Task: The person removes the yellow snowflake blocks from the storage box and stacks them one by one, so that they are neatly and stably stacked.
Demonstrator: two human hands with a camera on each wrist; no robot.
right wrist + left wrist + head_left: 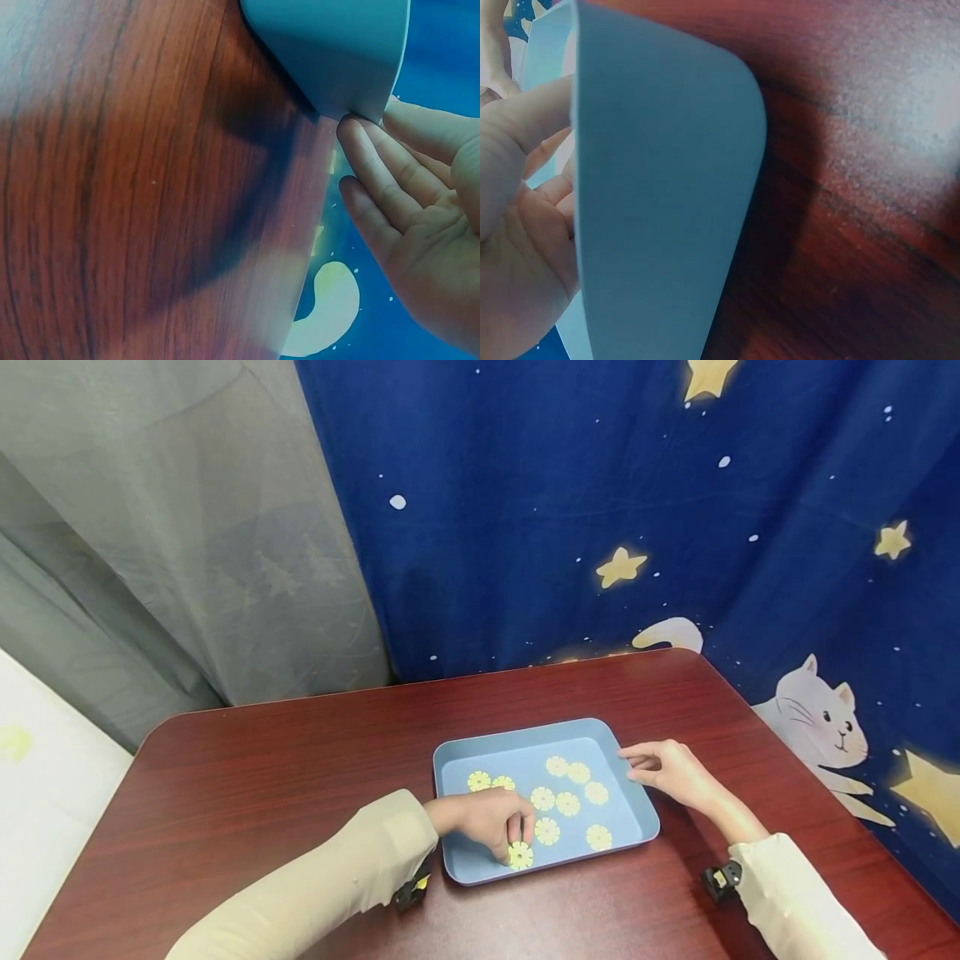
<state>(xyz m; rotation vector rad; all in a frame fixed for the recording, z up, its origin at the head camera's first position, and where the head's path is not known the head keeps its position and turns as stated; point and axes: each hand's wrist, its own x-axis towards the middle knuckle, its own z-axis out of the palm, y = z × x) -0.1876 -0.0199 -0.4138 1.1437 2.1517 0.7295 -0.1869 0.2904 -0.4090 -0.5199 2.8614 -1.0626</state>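
A shallow blue tray [487, 745] sits on the table with several yellow notched discs [547, 832] spread over its bottom. My left hand [491, 818] reaches in over the left side. Its thumb and fingers pinch one yellow notched disc [521, 857] near the tray's front wall. In the left wrist view the tray's outer wall [660, 180] hides those fingertips and the disc. At the tray's right rim, my right hand [678, 772] holds the edge between thumb and fingers. The right wrist view shows its fingers [375, 169] against the outside near a corner of the tray [330, 52].
The dark red wooden table [300, 777] extends around the tray, its rounded far edge close to a blue star-patterned curtain [525, 527]. A grey curtain [187, 527] hangs at the left. Something white [45, 810] stands beyond the table's left edge.
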